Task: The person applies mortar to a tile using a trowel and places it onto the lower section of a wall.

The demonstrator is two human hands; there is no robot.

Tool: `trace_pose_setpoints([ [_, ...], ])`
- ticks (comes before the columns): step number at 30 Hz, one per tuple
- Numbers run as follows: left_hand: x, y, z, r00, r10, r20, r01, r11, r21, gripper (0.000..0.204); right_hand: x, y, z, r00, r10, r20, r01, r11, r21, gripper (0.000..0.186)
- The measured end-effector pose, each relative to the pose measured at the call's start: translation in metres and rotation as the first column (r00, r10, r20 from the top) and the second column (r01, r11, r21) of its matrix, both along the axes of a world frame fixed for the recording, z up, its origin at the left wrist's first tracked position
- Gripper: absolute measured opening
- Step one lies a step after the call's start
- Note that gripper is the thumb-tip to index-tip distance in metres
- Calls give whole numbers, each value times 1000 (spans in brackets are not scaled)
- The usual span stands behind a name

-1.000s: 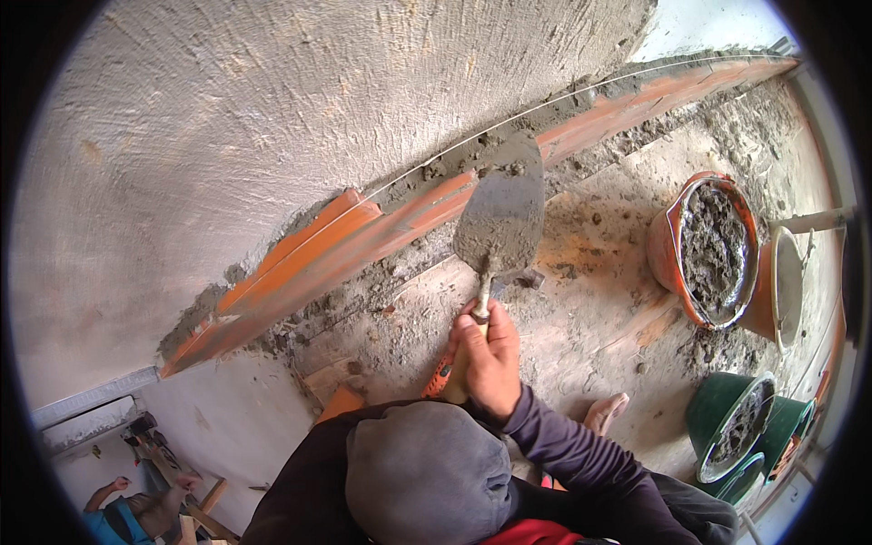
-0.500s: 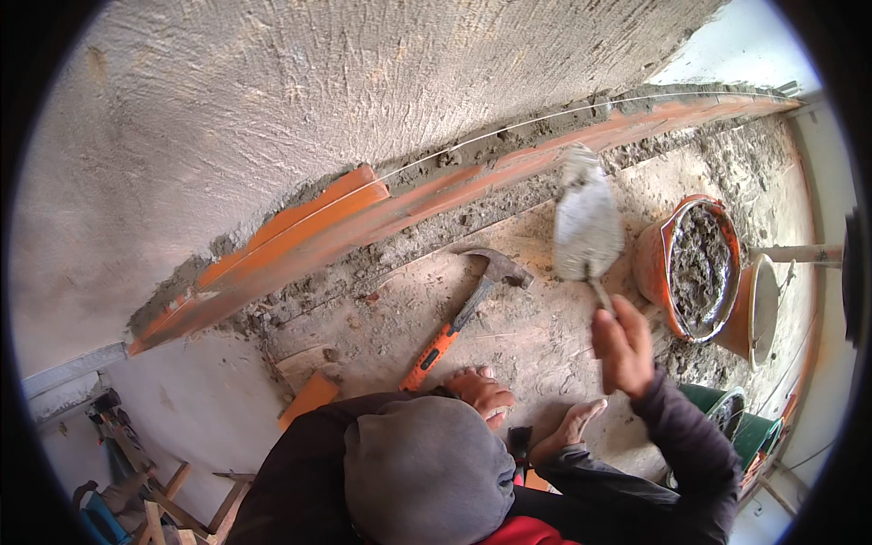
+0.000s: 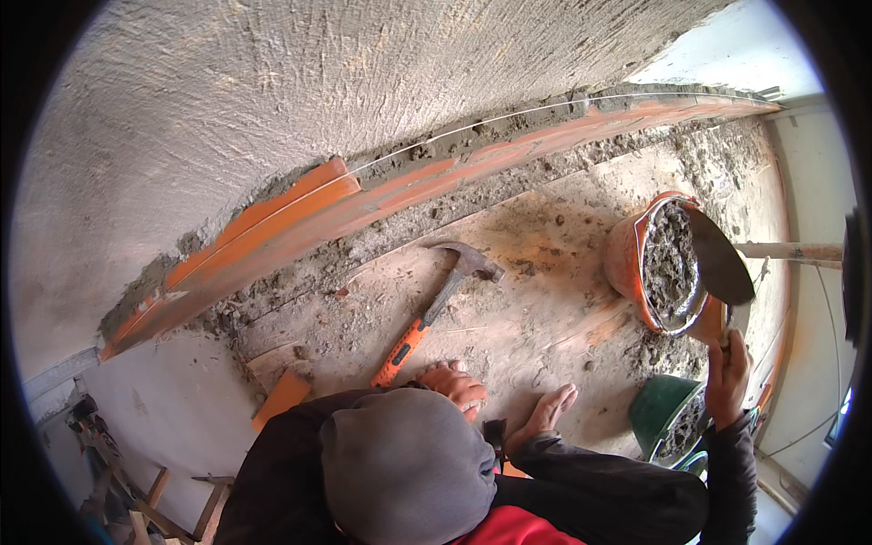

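Observation:
My right hand [image 3: 728, 379] is closed round the handle of a trowel [image 3: 723, 257]. Its broad blade, dark on the face I see, is at the right rim of an orange bucket [image 3: 625, 263] and hides part of it. Grey mortar [image 3: 669, 263] fills that bucket. Over by my left foot, my left hand [image 3: 460, 391] rests across the foot just behind the toes, fingers slightly bent and holding no tool; my grey cap covers part of that arm. A claw hammer [image 3: 413, 345] with an orange and black handle lies on the floor beyond this hand.
A row of orange bricks [image 3: 272, 232] runs along the rough wall under a taut white string [image 3: 509, 113]. Green buckets [image 3: 656, 413], one with mortar, stand near my right forearm. A loose brick piece [image 3: 282, 400] lies left of me. Crumbs of mortar litter the floor.
My right hand has carried the trowel rightward from over the floor to the orange bucket's far rim, and the blade has turned. My left hand stays on the foot. The view has shifted slightly.

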State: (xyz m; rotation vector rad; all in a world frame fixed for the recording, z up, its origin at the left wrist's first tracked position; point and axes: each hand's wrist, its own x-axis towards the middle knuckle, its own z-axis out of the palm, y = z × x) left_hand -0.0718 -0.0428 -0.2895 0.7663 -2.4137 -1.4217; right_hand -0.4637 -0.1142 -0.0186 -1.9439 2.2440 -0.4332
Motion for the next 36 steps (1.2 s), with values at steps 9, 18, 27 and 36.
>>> trace_pose_setpoints([
  [9,3,-5,17,995,-30,100,35,998,-51,28,150,-92,13,823,-44,566,-362,727,583,19],
  [18,8,-6,17,999,1,54,1,1000,-22,29,222,-92,-1,779,26,626,-465,693,550,28],
  [27,8,-7,25,998,62,13,-61,997,-42,30,244,-92,-4,764,407,501,-611,705,359,25],
  [36,7,-1,2,998,35,-48,-32,998,63,28,225,-101,5,832,389,396,-537,744,399,24],
])
